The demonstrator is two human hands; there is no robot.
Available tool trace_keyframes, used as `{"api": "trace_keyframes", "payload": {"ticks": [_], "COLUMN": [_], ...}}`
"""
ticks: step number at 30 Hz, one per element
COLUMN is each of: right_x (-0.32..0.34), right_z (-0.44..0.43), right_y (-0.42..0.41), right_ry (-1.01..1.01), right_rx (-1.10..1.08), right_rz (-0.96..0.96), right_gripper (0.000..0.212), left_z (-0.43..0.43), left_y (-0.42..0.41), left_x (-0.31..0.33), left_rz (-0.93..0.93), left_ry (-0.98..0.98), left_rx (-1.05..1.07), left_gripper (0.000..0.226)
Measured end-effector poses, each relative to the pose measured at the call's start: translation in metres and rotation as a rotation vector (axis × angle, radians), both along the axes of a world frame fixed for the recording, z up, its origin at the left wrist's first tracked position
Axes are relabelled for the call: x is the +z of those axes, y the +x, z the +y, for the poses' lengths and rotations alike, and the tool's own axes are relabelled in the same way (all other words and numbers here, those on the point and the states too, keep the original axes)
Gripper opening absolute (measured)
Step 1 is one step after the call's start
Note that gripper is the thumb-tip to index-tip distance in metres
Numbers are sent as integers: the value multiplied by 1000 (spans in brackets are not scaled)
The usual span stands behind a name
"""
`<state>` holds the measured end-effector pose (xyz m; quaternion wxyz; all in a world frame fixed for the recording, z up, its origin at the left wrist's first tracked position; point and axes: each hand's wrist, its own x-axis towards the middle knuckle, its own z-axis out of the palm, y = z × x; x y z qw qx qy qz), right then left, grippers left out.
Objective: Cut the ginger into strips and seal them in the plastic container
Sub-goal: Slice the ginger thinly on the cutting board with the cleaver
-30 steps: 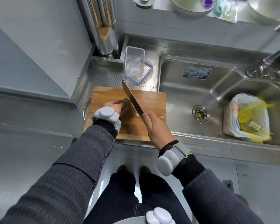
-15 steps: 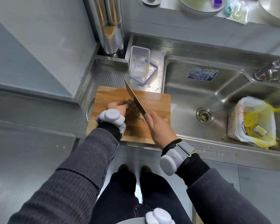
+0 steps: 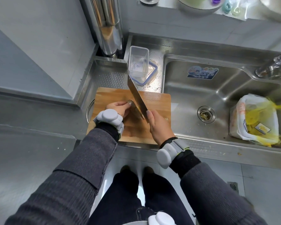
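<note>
In the head view, the right hand [image 3: 159, 125] is closed around the handle of the knife [image 3: 137, 99], whose blade slants across the cutting board [image 3: 156, 101]. The left hand [image 3: 119, 108] is curled with its fingertips pressing the ginger [image 3: 131, 103], just left of the blade. The ginger is mostly hidden, so I cannot tell how much is cut. The fingertips are very near the edge; if the small piece slips, the blade may reach them. The plastic container [image 3: 139, 62] stands open on its lid [image 3: 151, 73], beyond the board. A wide stroke could push it toward the sink [image 3: 234, 88].
</note>
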<state>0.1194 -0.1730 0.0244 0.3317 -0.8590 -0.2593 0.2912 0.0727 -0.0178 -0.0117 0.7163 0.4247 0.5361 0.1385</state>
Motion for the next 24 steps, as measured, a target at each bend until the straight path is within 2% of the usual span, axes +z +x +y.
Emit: {"api": "trace_keyframes", "payload": {"ticks": [2, 7, 15, 24], "right_x": [7, 13, 13, 16], "right_z": [-6, -12, -13, 0], "right_y": [-2, -9, -15, -12], "right_ry": [41, 58, -2, -61], "right_rx": [-4, 35, 64, 87], "right_rz": [-26, -62, -76, -55], "right_gripper": [40, 42, 43, 42], "left_z": [1, 1, 0, -2], "left_y": [-1, -7, -9, -2], "left_x": [2, -1, 1, 6], "left_rz": [-34, -86, -88, -32], "left_ry": [-48, -110, -129, -63], "left_rx": [16, -14, -9, 3], "left_gripper": [8, 9, 8, 9]}}
